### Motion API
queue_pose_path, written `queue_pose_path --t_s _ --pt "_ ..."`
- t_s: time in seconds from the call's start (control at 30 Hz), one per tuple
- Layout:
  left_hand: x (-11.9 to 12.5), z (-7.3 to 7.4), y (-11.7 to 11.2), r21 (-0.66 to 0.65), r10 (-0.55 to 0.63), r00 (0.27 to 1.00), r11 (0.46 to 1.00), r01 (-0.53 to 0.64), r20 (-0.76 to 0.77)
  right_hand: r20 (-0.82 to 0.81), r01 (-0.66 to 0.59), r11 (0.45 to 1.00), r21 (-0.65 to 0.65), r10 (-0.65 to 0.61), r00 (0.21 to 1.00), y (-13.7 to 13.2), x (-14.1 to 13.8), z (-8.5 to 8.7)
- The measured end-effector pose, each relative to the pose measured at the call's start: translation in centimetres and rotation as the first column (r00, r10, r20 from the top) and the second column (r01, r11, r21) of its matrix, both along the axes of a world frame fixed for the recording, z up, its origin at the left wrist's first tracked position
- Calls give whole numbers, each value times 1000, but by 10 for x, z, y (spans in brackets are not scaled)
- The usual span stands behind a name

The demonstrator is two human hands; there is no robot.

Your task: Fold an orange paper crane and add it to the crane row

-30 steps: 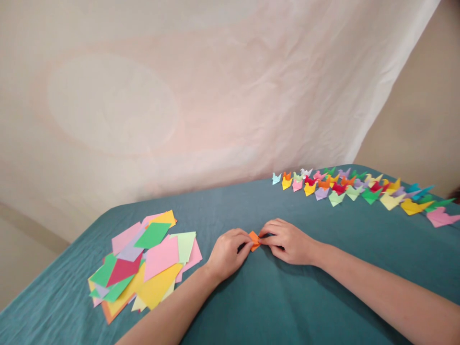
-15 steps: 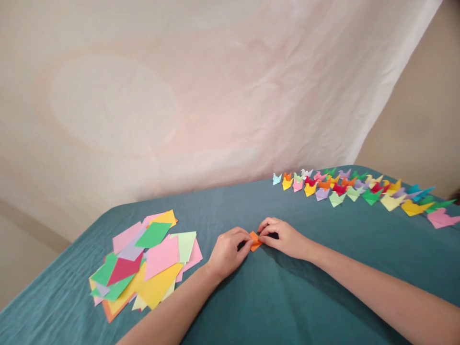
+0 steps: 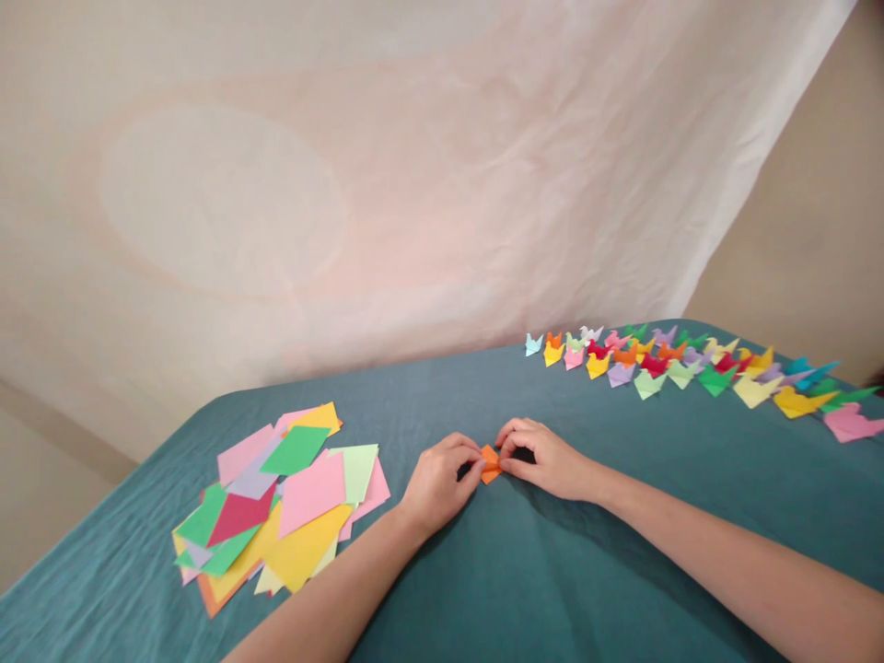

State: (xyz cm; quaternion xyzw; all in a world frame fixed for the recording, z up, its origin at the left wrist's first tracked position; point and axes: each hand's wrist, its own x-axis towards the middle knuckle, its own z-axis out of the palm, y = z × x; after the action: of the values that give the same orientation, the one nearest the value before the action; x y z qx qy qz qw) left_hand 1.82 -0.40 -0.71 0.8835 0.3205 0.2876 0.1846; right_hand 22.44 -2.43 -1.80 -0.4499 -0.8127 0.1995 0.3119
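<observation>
Between my hands is a small orange folded paper [image 3: 491,466], low over the teal cloth. My left hand [image 3: 442,479] pinches its left side between thumb and fingers. On the opposite side, the thumb and fingertips of my right hand [image 3: 539,456] are closed on its right edge. A crease or raised fold runs across the middle of the paper. My fingertips cover both of its side corners, so its full shape is partly hidden.
Loose coloured paper sheets [image 3: 310,493] lie in an overlapping pile at the left. Rows of small folded paper birds [image 3: 649,382] stand at the back right. The teal-covered table [image 3: 428,396] ends at a pale hanging sheet [image 3: 414,184] behind.
Both hands keep their pinch on the orange paper and have barely moved. The whole view has shifted very slightly.
</observation>
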Motion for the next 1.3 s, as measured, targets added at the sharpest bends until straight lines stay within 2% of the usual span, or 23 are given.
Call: queue_pose_path --t_s 0.33,0.43,0.5,0.6,0.67,0.83,1.1,1.3 --pt "0 -1 0 19 -6 1000 1000 6 -20 48 66 998 1 -66 997 0 -6 -2" --pt "0 3 -4 118 -43 991 991 59 -129 45 90 996 0 -90 995 0 -8 -3" --pt "0 6 -8 222 -67 969 967 122 -239 41 89 996 -4 -88 995 0 -8 -4" --pt "2 10 -18 355 -5 924 923 152 -382 38 78 997 -6 -78 996 1 -8 -5" --pt "2 11 -24 380 55 887 915 139 -458 38 80 997 -3 -79 996 1 -8 -6" --pt "1 9 -31 349 100 833 930 116 -544 32 70 997 12 -70 997 1 -6 -6" --pt "-3 7 -28 282 59 822 951 126 -567 -5 -20 993 113 21 1000 -6 3 -5" --pt "-3 9 -29 249 45 819 961 120 -571 225 -117 955 273 55 973 -18 7 -3"
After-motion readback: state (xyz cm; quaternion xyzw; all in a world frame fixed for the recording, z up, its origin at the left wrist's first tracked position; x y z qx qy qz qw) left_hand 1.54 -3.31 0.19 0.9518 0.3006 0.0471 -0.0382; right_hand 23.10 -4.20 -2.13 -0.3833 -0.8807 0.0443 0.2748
